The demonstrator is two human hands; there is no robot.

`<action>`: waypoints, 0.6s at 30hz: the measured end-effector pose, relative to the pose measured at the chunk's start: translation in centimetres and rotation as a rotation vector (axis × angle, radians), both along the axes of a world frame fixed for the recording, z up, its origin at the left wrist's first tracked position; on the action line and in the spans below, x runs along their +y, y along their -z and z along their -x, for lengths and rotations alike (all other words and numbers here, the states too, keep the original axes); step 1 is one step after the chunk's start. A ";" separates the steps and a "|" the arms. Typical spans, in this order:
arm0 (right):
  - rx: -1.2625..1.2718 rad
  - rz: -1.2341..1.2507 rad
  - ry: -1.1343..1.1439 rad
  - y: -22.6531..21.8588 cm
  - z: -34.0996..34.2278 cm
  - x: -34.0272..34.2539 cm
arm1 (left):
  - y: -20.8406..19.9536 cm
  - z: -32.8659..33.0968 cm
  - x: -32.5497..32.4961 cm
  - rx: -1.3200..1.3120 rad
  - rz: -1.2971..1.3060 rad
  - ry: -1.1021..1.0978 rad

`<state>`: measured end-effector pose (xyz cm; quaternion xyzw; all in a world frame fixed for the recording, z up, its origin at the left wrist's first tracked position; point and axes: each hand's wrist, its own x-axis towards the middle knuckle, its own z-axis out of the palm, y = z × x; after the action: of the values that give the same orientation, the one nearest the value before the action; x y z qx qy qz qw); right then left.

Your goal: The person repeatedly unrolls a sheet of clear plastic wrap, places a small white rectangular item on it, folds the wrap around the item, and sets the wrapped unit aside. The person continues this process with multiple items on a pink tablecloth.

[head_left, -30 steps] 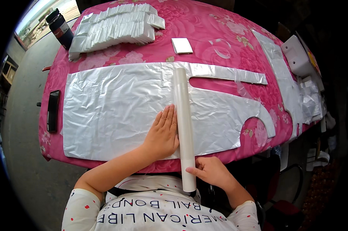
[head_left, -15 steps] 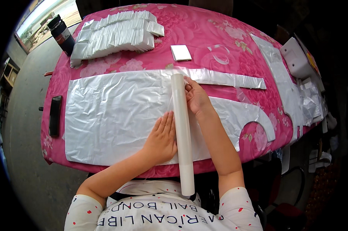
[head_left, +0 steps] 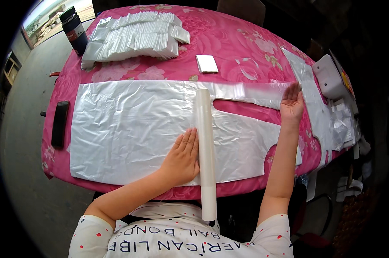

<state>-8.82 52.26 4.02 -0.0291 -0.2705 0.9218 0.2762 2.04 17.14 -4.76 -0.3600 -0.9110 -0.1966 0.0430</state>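
White plastic carrier bags (head_left: 130, 129) with cut-out handles lie flat, their handle straps toward the right. Across them, running toward my body and past the table's near edge, rests a long pale roll or tube (head_left: 207, 155). My left hand (head_left: 184, 157) is pressed flat on the plastic, fingers together, against the roll's left side. At the right end of the far strap (head_left: 254, 92), my right hand (head_left: 292, 103) has its fingers stretched out and palm showing; whether it touches the strap I cannot tell.
Small folded white packets (head_left: 138, 38) stand in rows at the far left, beside a dark jar (head_left: 75, 34). One square white packet (head_left: 207, 64) lies behind the bags. A black phone (head_left: 60, 124) sits at the left edge; more plastic (head_left: 304, 71) and a white box (head_left: 330, 77) are right.
My right hand has left the roll's far end and swept right along the far strap, which now lies straighter. My left hand stays by the roll.
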 end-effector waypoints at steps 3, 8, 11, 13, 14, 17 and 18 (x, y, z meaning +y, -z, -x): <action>0.145 -0.252 -0.185 -3.3 -1.3 -6.8 | -0.1 0.0 0.0 0.001 -0.005 0.005; -0.124 -1.084 -0.414 -2.1 -2.9 -26.7 | -0.6 0.2 -0.1 -0.062 -0.080 0.067; 0.089 -1.337 -0.431 2.6 -3.3 -36.1 | 0.7 -0.2 -0.2 0.126 -0.079 0.010; 0.085 -1.448 -0.509 6.2 -3.1 -39.9 | 1.5 0.0 -0.2 0.210 -0.096 0.015; 0.062 -1.555 -0.504 8.0 -2.8 -41.1 | 2.2 0.2 0.4 0.219 -0.070 0.010; 0.183 -1.815 -0.638 8.4 -3.6 -44.5 | 2.9 0.5 0.7 0.207 0.021 -0.028; 0.253 -1.894 -0.700 7.9 -4.1 -45.2 | 2.7 0.4 0.5 0.188 0.038 -0.034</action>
<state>-4.68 7.08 -3.92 0.3803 -0.8512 0.3542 -0.0731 1.66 17.67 -7.43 -0.3620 -0.9125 -0.1438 0.1247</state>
